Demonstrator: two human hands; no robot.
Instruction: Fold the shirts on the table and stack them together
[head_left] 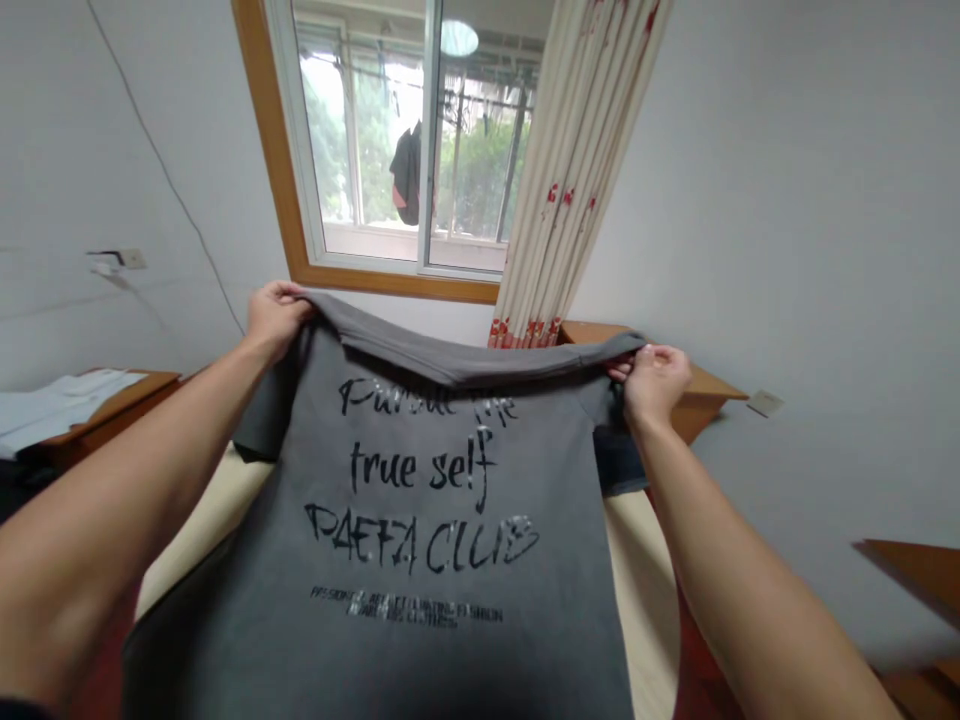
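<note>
A grey T-shirt (450, 500) with black lettering hangs stretched out between my two hands. My left hand (276, 318) is closed on its upper left corner, near the shoulder. On the other side, my right hand (654, 382) pinches the upper right corner. The top edge sags between them and folds over the first printed line. Both sleeves hang down outside the body of the shirt. The lower part of the shirt runs out of view at the bottom.
Behind the shirt is a pale surface (645, 590) with dark folded cloth (624, 468) on it. A wooden desk with papers (67, 400) stands at left, and a wooden cabinet (705, 385) at right. A window (420, 150) and a patterned curtain (574, 180) are ahead.
</note>
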